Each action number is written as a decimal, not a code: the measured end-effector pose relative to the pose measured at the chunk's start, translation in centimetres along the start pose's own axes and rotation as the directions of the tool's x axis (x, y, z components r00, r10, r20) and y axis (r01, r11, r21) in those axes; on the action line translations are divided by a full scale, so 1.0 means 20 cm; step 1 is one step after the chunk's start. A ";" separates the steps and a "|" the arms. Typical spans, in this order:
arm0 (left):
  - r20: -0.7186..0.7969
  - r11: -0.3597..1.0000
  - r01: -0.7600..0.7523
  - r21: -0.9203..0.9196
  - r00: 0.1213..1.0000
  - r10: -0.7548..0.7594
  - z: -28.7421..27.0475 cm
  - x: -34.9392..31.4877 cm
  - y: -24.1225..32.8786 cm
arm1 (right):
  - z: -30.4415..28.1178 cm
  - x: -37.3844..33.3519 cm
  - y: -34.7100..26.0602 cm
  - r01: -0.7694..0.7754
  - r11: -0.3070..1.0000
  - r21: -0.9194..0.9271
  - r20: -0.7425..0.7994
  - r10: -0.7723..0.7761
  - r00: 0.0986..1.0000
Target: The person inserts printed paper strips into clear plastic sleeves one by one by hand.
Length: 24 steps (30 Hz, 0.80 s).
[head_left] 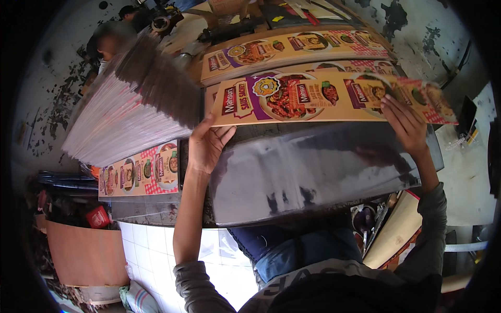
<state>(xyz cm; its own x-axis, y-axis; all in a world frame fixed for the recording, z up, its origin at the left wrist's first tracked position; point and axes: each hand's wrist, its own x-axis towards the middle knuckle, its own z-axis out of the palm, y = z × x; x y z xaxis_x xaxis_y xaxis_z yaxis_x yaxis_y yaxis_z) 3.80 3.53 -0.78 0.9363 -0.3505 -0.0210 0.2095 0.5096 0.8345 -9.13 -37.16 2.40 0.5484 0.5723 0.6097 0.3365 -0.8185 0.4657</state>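
Observation:
A long printed food-advert strip (334,99), orange with pictures of dishes and a red checked end, is held up level between my two hands. My left hand (206,145) grips its lower left corner, thumb in front. Near the other end, my right hand (406,125) has its fingers over the strip's face, and the end beyond is blurred and slightly bent. Just below lies a shiny clear plastic sleeve (313,172), flat on the dark table. Behind the held strip, a stack of matching strips (292,49) rests, with more partly hidden in front of it.
A tall leaning pile of plastic-wrapped strips (130,104) stands at the left, above another printed strip (138,172). Red-handled tools (310,15) lie at the back. Another person (107,47) is at the far left. A brown panel (86,253) stands lower left.

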 end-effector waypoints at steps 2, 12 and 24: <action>0.076 0.998 -0.015 -0.055 0.997 0.019 0.00 0.00 0.00 | 0.00 -0.08 0.01 -0.038 0.992 0.120 0.115 0.024 0.993; 0.074 0.847 -0.201 0.492 0.979 0.189 0.08 -0.19 0.02 | 0.08 0.12 0.16 -0.495 0.814 0.304 0.181 0.460 0.869; 0.230 -0.117 -0.199 0.973 0.879 0.419 0.14 -0.44 -0.20 | 0.06 0.33 0.25 -0.343 0.923 0.173 -0.051 0.357 0.933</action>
<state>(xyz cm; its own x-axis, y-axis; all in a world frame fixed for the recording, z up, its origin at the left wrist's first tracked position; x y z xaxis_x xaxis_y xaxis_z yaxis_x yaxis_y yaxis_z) -5.99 2.47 -2.39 0.8455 -0.2754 0.4574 -0.4849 -0.7546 0.4421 -2.89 -37.57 8.03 0.5923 0.2445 0.7677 0.2549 -0.9608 0.1093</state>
